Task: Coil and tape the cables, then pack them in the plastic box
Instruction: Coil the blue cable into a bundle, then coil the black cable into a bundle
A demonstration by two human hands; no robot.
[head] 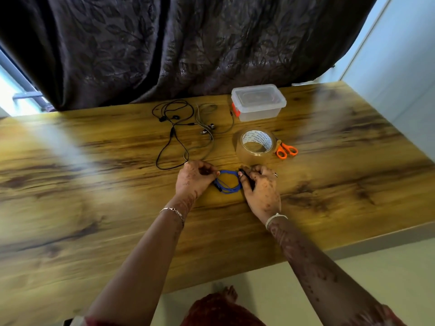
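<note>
Cable [227, 182], blue, is lying coiled on the table [94, 184], between both hands. Left hand [193, 178] is pinching one end of the coil; right hand [260, 187] is pinching the other. Two loose earphones, black [173, 137] and grey [207, 128], are resting further back, beside the lidded box [259, 102], tape [255, 143] and scissors [286, 150].

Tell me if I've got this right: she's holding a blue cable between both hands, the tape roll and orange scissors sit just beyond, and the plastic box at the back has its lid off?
Not quite. The head view shows the plastic box with its lid on. The rest holds: both hands, left hand and right hand, hold the blue cable, with the tape roll and orange scissors just beyond.
</note>
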